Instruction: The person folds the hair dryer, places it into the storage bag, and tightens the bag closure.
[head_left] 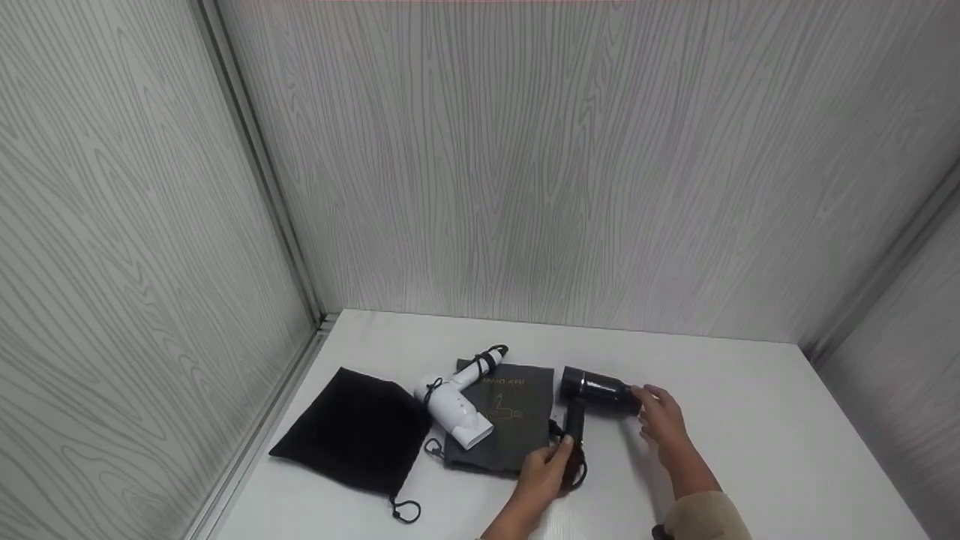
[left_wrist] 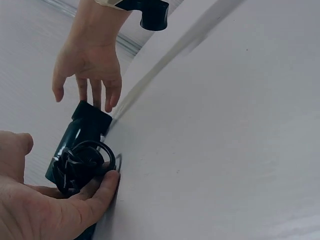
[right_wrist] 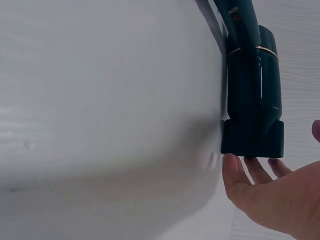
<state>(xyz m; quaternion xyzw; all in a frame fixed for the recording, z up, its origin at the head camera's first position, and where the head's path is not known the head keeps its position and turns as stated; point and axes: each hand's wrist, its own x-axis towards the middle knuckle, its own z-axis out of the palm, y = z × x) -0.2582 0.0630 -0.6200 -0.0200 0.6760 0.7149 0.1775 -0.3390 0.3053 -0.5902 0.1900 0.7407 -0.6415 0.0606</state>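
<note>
A black hair dryer lies at the right of the group, its barrel pointing right and its handle toward me. My left hand grips the handle's lower end, where a bundled black cord shows in the left wrist view. At the nozzle end, my right hand touches the rim with its fingertips. The right wrist view shows those fingers under the nozzle, the thumb held apart from it.
Left of the black dryer, a white hair dryer with a tied cord rests across a dark grey drawstring pouch printed "Hair Dryer". A black drawstring pouch lies farther left on the white table. Wood-grain panels enclose the back and sides.
</note>
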